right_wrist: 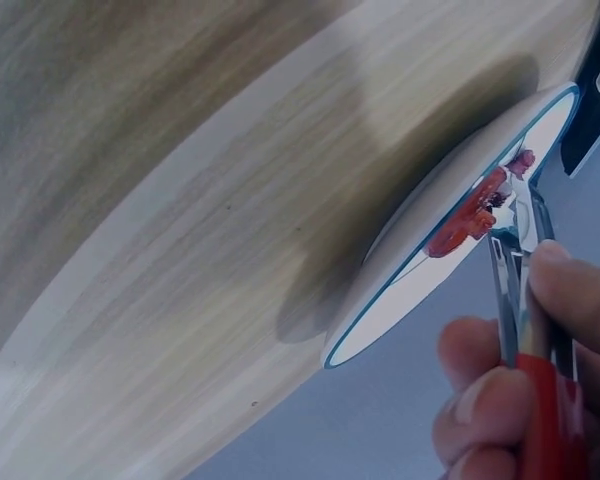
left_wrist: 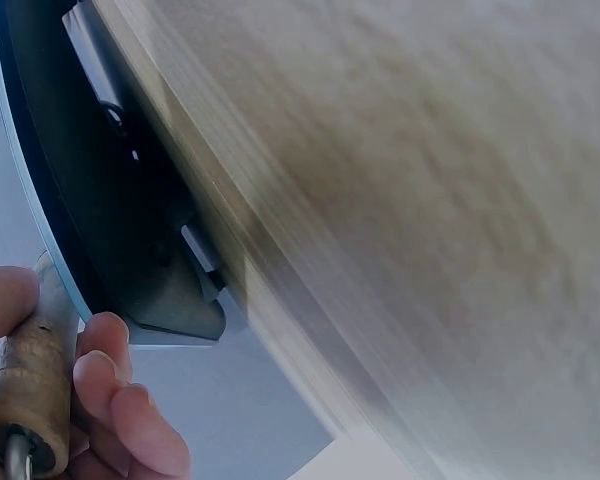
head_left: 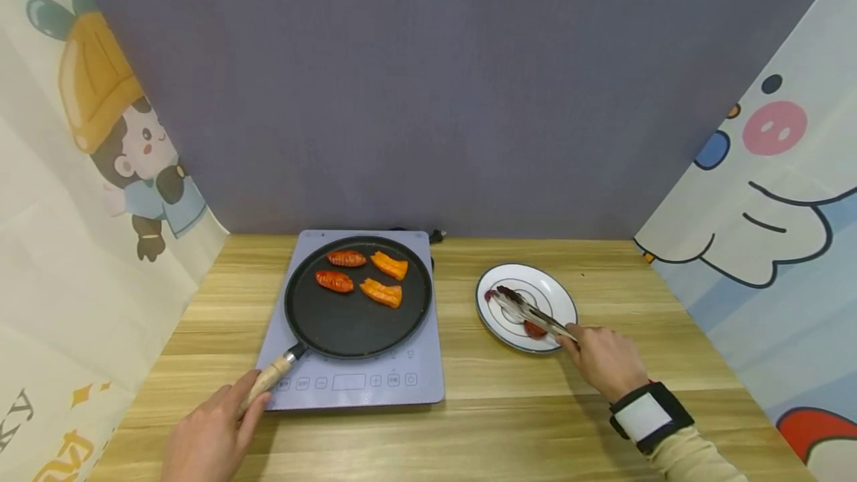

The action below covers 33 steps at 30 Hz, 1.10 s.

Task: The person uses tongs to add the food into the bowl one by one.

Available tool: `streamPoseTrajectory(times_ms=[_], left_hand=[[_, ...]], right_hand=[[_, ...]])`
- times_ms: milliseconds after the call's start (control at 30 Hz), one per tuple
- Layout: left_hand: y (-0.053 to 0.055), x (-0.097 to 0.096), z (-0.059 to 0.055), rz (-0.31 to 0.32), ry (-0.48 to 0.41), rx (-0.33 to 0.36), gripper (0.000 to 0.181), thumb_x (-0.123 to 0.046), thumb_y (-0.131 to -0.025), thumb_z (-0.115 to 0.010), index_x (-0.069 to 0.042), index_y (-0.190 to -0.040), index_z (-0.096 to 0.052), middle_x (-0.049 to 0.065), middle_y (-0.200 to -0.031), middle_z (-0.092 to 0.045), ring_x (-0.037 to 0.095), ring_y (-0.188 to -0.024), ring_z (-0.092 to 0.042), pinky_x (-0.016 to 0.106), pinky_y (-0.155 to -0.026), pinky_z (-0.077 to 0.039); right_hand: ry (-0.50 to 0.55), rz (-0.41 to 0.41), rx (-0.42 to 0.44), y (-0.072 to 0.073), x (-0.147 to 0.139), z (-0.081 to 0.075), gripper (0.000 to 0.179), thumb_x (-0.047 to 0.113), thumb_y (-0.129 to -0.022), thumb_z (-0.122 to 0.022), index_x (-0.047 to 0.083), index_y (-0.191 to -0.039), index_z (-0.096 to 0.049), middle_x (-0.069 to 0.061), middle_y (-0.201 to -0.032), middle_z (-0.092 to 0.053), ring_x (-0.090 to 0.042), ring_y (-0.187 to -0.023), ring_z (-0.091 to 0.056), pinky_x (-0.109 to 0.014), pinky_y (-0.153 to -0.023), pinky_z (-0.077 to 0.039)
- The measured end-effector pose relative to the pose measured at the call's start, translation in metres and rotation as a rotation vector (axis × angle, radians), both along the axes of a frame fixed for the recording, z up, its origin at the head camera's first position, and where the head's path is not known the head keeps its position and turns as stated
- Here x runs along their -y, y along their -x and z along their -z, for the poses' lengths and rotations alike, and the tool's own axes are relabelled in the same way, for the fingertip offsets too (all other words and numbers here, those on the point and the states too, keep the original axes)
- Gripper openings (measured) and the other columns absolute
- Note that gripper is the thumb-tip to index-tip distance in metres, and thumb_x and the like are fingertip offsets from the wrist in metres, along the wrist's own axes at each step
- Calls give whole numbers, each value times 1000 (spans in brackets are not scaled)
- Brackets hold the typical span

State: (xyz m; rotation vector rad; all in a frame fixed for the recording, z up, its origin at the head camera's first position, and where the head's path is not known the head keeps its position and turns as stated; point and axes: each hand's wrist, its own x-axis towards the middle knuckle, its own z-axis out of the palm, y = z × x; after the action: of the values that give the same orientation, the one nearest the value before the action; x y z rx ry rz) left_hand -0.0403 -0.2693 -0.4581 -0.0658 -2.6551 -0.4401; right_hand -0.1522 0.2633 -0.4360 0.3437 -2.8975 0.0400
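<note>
My left hand (head_left: 213, 434) grips the wooden handle (head_left: 271, 378) of a round black frying pan (head_left: 341, 333). In the pan lie two reddish scored sausages (head_left: 334, 281) and two orange strips of food (head_left: 382, 293). Over at the right, my right hand (head_left: 608, 359) holds metal tongs (head_left: 545, 320), whose red grip (right_wrist: 550, 420) shows in the right wrist view. The tips of the tongs are over a white plate (head_left: 559, 296) with a dark rim, at a dark purplish-red piece of food (head_left: 490, 294). A red sausage (head_left: 535, 329) lies partly behind the tongs; whether the tips pinch anything is unclear.
Beneath the pan is a flat light-purple induction cooker (head_left: 422, 381) with buttons along its front. Its black plug (head_left: 437, 236) lies behind it. The wooden table (head_left: 455, 437) is bounded by a grey back panel (head_left: 428, 95) and printed curtains on both sides.
</note>
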Motion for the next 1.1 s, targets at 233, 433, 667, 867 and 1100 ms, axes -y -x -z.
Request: streamPoseTrajectory(times_ms=[233, 433, 667, 867, 1100], left_hand=[[0, 1, 1, 0, 3, 9, 39, -28, -83, -74, -9, -116, -64, -3, -64, -48, 12, -48, -35, 34, -41, -28], [0, 2, 2, 9, 3, -4, 39, -28, -83, -74, -10, -116, -64, -4, -64, -48, 12, -49, -34, 34, -41, -28], [0, 2, 2, 9, -1, -25, 38, -27, -83, -74, -10, -115, -63, -5, -64, -46, 12, -48, -34, 34, -42, -27], [0, 2, 2, 5, 0, -31, 38, -26, -83, -74, -9, -115, -63, -4, -64, -47, 12, -48, -33, 33, -42, -27], [0, 2, 2, 11, 2, -31, 39, -27, -82, -75, -9, -116, -64, -4, -64, -47, 11, -48, -34, 34, -42, -29]], right_hand=[[6, -13, -24, 0, 1, -3, 26, 34, -90, -66, 9, -95, -69, 1, -54, -46, -17, -45, -44, -35, -39, -29], [24, -24, -68, 1, 1, -4, 24, 35, -90, -66, 11, -95, -68, 0, -55, -50, -18, -45, -48, -36, -38, -31], [40, -64, -169, 0, 6, -4, 21, 35, -89, -68, 14, -93, -67, 3, -55, -47, -14, -42, -42, -32, -37, -26], [38, -93, -209, 0, 11, -5, 19, 33, -88, -69, 14, -91, -65, 5, -55, -45, -13, -42, -40, -31, -37, -26], [57, -124, -266, 1, 19, -3, 21, 33, -84, -72, 15, -91, -66, 4, -57, -48, -12, -42, -42, -30, -36, -26]])
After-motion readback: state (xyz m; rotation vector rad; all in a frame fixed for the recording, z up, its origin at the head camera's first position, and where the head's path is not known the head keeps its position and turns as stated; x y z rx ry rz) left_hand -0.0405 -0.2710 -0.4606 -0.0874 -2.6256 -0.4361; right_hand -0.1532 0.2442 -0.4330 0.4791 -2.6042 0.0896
